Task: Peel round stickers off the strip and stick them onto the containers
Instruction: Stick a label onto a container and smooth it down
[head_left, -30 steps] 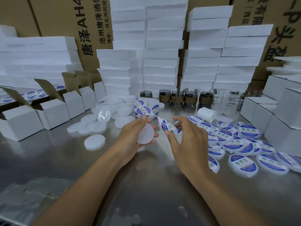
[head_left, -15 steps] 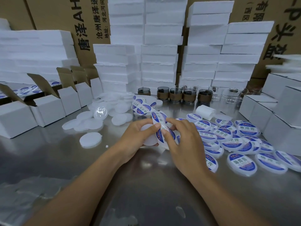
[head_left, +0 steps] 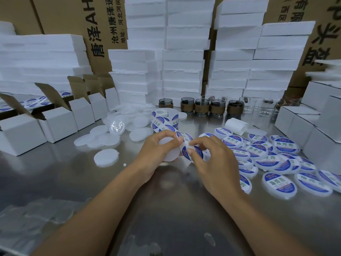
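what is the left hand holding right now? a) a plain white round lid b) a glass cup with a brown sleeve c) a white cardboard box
a: the left hand grips a plain white round lid, while the right hand pinches the strip of round blue stickers beside it.

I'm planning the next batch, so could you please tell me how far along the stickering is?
Done: many labelled containers lie to the right. In hand: the left hand grips a bare container while the right hand pinches a sticker on the strip. Left: a heap of bare containers waits at the left.
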`<move>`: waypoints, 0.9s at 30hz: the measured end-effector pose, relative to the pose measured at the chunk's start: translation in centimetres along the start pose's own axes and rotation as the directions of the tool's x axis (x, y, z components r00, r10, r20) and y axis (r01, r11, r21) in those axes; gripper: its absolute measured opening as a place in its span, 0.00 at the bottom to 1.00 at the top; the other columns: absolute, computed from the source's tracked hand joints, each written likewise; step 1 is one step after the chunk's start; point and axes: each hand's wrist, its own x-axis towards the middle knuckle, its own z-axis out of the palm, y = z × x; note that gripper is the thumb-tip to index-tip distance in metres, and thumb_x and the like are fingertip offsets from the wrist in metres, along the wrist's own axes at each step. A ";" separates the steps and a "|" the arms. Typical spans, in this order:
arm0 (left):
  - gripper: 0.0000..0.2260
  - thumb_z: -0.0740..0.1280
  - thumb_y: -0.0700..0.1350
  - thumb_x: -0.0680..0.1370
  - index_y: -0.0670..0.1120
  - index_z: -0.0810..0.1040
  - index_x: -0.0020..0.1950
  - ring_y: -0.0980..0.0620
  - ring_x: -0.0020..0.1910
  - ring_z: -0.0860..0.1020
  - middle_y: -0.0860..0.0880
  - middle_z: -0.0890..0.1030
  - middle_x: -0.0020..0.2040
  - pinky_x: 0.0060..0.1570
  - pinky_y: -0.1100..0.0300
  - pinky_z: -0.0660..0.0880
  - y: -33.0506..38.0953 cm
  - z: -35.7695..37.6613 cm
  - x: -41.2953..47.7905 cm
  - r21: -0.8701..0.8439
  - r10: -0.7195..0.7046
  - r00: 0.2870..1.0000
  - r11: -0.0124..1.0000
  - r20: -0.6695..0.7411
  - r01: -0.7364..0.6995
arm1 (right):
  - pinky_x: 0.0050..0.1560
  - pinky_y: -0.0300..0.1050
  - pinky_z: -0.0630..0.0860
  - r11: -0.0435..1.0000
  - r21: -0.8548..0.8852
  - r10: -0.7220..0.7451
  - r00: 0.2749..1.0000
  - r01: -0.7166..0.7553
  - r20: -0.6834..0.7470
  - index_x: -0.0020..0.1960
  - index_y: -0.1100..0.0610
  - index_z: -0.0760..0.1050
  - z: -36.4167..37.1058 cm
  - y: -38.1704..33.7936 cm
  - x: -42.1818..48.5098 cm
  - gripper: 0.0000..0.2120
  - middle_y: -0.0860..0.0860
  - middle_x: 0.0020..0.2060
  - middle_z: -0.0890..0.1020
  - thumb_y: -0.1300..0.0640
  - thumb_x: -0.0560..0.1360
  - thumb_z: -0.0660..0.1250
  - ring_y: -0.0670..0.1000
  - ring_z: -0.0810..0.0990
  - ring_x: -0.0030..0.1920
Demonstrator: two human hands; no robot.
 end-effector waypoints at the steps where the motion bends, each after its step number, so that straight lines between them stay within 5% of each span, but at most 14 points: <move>1: 0.05 0.72 0.46 0.72 0.48 0.79 0.39 0.48 0.38 0.80 0.44 0.80 0.43 0.35 0.58 0.78 0.0 0.0 0.1 0.004 0.000 1.000 1.000 -0.012 0.000 | 0.42 0.46 0.72 1.000 0.000 -0.013 1.000 0.013 0.010 0.46 0.49 0.78 0.0 -0.1 0.0 0.03 0.46 0.41 0.79 0.56 0.72 0.69 0.48 0.76 0.44; 6: 0.05 0.73 0.46 0.72 0.47 0.79 0.38 0.47 0.39 0.80 0.43 0.81 0.45 0.32 0.62 0.76 -0.3 0.0 0.4 0.029 0.019 0.993 0.999 -0.120 -0.015 | 0.42 0.41 0.68 0.999 0.009 -0.046 0.999 0.046 0.018 0.44 0.50 0.79 0.2 0.0 -0.1 0.06 0.44 0.42 0.74 0.59 0.71 0.68 0.44 0.71 0.46; 10: 0.07 0.73 0.46 0.72 0.47 0.78 0.37 0.56 0.32 0.78 0.52 0.80 0.38 0.27 0.67 0.73 -0.4 0.0 0.7 0.075 0.061 0.972 0.996 -0.226 -0.046 | 0.45 0.45 0.70 0.998 0.031 -0.060 0.997 0.062 -0.052 0.39 0.54 0.78 0.0 -0.5 -0.1 0.04 0.46 0.41 0.74 0.60 0.67 0.65 0.47 0.71 0.46; 13: 0.07 0.73 0.46 0.73 0.46 0.77 0.38 0.59 0.27 0.77 0.55 0.79 0.29 0.28 0.68 0.74 -0.4 0.0 0.6 0.087 0.055 0.971 0.996 -0.231 -0.036 | 0.45 0.43 0.70 0.989 0.146 -0.014 0.993 0.031 -0.121 0.36 0.53 0.75 -0.2 -0.9 0.2 0.04 0.46 0.35 0.76 0.61 0.66 0.63 0.49 0.74 0.43; 15: 0.07 0.73 0.46 0.72 0.47 0.77 0.38 0.54 0.30 0.78 0.51 0.80 0.32 0.33 0.63 0.77 -0.5 -0.1 0.7 0.098 0.053 0.970 0.995 -0.239 -0.031 | 0.43 0.34 0.69 0.952 0.300 0.115 0.981 -0.064 -0.157 0.34 0.52 0.73 -0.5 -1.0 0.5 0.08 0.45 0.32 0.77 0.63 0.68 0.65 0.45 0.75 0.39; 17: 0.07 0.74 0.47 0.72 0.48 0.78 0.37 0.51 0.34 0.78 0.52 0.80 0.34 0.38 0.56 0.79 -0.5 -0.2 0.8 0.118 0.058 0.966 0.993 -0.252 -0.029 | 0.38 0.28 0.69 0.838 0.506 0.311 0.941 -0.204 -0.135 0.33 0.51 0.74 -1.0 -1.1 1.0 0.12 0.43 0.29 0.78 0.66 0.70 0.66 0.41 0.74 0.33; 21: 0.08 0.75 0.51 0.70 0.49 0.80 0.38 0.47 0.39 0.82 0.57 0.81 0.30 0.46 0.51 0.79 -0.6 -0.7 1.1 0.141 0.054 0.930 0.990 -0.363 -0.002 | 0.33 0.37 0.72 0.422 0.776 0.612 0.779 -0.470 0.139 0.35 0.53 0.76 -1.6 -0.8 2.0 0.11 0.45 0.29 0.80 0.66 0.72 0.65 0.42 0.75 0.29; 24: 0.11 0.75 0.54 0.69 0.48 0.80 0.42 0.44 0.42 0.82 0.52 0.82 0.39 0.48 0.50 0.80 -0.7 -1.5 1.5 0.095 0.005 0.868 0.994 -0.497 0.048 | 0.34 0.39 0.71 0.213 0.821 0.608 0.730 -0.530 0.313 0.40 0.53 0.76 -1.7 -0.7 2.3 0.07 0.48 0.32 0.82 0.63 0.74 0.64 0.44 0.77 0.29; 27: 0.09 0.71 0.57 0.72 0.52 0.77 0.41 0.49 0.39 0.80 0.48 0.82 0.40 0.47 0.54 0.78 -0.5 -2.0 1.7 0.021 -0.037 0.797 0.998 -0.603 0.062 | 0.34 0.39 0.69 0.156 0.827 0.528 0.753 -0.540 0.393 0.41 0.51 0.77 -1.7 -1.0 2.2 0.04 0.48 0.35 0.82 0.59 0.72 0.67 0.43 0.77 0.29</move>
